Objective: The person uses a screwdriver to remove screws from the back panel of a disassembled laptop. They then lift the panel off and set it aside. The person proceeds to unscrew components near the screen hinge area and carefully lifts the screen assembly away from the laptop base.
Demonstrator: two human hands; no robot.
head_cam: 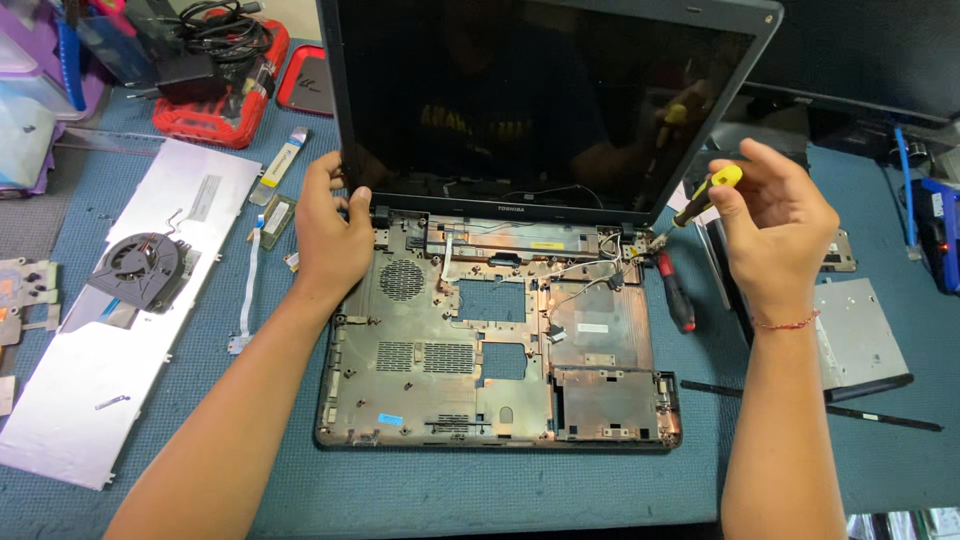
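Right hand (775,225) clamps a yellow-handled screwdriver (700,205) at the gutted laptop base (500,345); left hand (330,225) grips its hinge corner.

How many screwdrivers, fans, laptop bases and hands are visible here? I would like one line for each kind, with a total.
Screwdrivers: 2, a yellow-handled one in the right hand and a red-handled one lying beside the base
Fans: 1
Laptop bases: 1
Hands: 2, left hand at the screen hinge, right hand
Total: 6
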